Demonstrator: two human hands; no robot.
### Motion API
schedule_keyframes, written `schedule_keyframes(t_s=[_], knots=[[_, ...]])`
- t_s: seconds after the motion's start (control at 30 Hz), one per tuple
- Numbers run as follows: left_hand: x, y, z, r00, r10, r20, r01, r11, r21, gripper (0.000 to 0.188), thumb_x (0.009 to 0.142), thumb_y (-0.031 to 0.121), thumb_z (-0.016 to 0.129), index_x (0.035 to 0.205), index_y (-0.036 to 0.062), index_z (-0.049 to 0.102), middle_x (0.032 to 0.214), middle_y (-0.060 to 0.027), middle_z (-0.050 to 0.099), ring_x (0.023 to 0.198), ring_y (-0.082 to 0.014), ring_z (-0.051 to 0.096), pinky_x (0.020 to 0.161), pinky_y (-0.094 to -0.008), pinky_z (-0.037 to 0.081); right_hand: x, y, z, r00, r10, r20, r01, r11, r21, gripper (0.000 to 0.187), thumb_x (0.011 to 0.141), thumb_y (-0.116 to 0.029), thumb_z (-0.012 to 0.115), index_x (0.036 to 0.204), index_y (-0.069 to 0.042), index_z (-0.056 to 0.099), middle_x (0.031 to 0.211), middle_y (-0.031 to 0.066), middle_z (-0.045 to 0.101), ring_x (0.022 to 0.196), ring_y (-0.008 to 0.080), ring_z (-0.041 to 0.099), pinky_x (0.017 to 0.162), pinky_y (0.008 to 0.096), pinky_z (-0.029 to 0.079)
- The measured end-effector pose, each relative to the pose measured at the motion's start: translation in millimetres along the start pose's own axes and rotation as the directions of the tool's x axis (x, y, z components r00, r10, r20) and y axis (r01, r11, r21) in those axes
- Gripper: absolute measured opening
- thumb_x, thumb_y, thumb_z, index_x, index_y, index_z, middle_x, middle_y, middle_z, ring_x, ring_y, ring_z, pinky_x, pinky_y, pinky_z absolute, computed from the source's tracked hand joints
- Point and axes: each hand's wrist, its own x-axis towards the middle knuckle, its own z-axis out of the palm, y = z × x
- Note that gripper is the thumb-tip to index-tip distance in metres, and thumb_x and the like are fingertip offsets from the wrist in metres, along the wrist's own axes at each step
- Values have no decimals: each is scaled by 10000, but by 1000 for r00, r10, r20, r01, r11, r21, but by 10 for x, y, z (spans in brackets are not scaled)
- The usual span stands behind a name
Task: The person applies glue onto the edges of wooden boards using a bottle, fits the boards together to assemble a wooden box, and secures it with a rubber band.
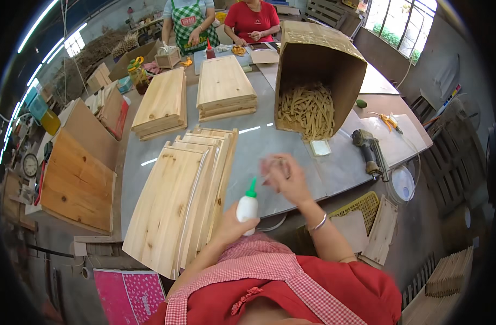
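With our left hand (232, 225) gripping the glue bottle (248, 206) upright over the tabletop (259, 146) edge, we should steady our blurred right hand (283, 176), whose grasp we cannot tell, before squeezing

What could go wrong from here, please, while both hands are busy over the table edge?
The glue bottle in the left hand points its green nozzle up beside the fanned wooden boards; a squeeze might drip glue onto them. The right hand is blurred, so what it holds is unclear and may slip. The tipped cardboard box could spill more wooden strips.
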Motion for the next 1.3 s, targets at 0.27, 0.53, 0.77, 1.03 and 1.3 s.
schedule_keyframes(t_s=[0.27, 0.53, 0.77, 1.03, 1.3], knots=[[-8, 76, 11, 997, 65, 47, -67, 997, 43, 551, 680, 319, 802, 1104, 31, 599, 924, -187, 665, 832, -302, 657, 760, -401, 509, 212, 204, 326, 986, -85, 141, 69, 991, 114, 197, 928, -59, 603, 1105, -6, 535, 945, 99, 678, 758, 135, 677, 626, 258, 555], [33, 63, -127, 992, 127, 2, -124, 971, -203, 581, 773, 266, 788, 1241, 43, 527, 1055, -105, 653, 942, -211, 637, 835, -366, 505, 284, 439, -903, 923, -314, -222, 54, 677, -734, 268, 852, -181, 689, 1034, -6, 601, 977, 191, 670, 894, 324, 662, 729, 405, 527], [176, 274, 52, 996, 87, 16, -47, 677, -735, 533, 879, 192, 684, 1345, 14, 494, 1179, -83, 614, 1022, -170, 612, 886, -337, 495, -330, 164, -244, 974, -224, -29, 176, 833, -525, 404, 876, -232, 662, 1190, 5, 569, 1075, 145, 644, 980, 271, 619, 844, 370, 488], [472, 201, 9, 989, 150, 3, -115, 769, -629, 585, 938, 368, 602, 1360, -13, 465, 1218, -104, 587, 1084, -192, 595, 940, -334, 488, -472, 222, 480, 986, -87, 141, 88, 996, 1, 387, 987, -237, 505, 1259, 37, 529, 1072, 38, 595, 972, 111, 518, 861, 260, 437], [404, 311, 86, 994, 112, 2, -80, 723, -686, 450, 934, 326, 650, 1227, -7, 570, 1121, -91, 643, 977, -163, 637, 854, -316, 524, -537, 400, 448, 992, -15, 122, 5, 997, 79, 387, 1017, -269, 486, 1262, 26, 532, 1044, 17, 583, 944, 86, 518, 823, 228, 420]])
